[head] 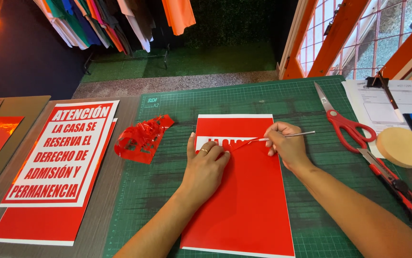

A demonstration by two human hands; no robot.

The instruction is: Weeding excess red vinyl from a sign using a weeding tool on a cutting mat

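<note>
Where the red sheet lies on the green mat, we press it flat with our open left hand; our right hand pinches a thin metal tool, lifting a red strip off white backing; crumpled red scraps sit left; scissors, a cutter and a round disc lie right; a finished sign lies far left.

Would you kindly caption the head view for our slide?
Left hand steadies a red vinyl sheet while right hand lifts a strip with tweezers.
</note>
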